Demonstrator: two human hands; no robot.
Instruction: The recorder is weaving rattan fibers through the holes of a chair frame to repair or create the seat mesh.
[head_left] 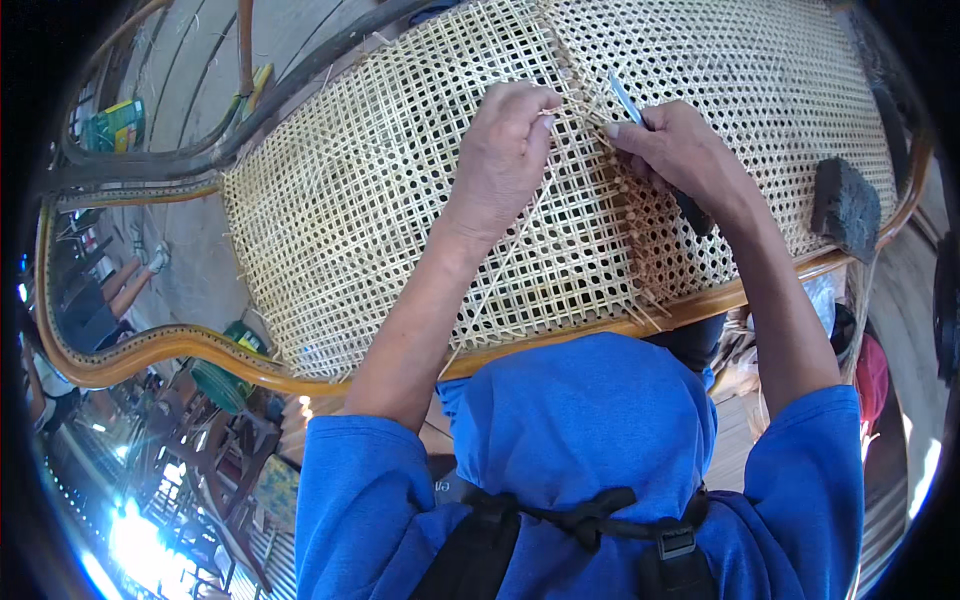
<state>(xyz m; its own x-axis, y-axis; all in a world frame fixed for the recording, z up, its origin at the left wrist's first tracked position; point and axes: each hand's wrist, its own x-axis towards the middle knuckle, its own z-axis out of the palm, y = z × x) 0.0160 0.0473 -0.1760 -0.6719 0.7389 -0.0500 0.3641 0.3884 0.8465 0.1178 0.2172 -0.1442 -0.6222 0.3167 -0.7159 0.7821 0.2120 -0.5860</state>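
Observation:
Open-weave cane webbing (380, 215) spans the curved wooden frame (240, 367) in front of me. Near the seam at its upper middle, my left hand (500, 150) is closed in a pinch on a pale cane strand (530, 215). The strand trails down over the weave toward the near rail. Just across the seam, my right hand (690, 155) grips a knife (625, 98). Its narrow blade points up and away, and the dark handle shows below the palm. The right thumb and fingertips are at the seam, close to several loose strand ends.
A dark rough block (846, 208) rests on the webbing at the right, by the rail. Cut strand ends (655, 310) stick out over the near edge. Green containers (225, 378) and another person's legs (130, 280) appear at the left. Dark wooden bars (140, 165) cross the upper left.

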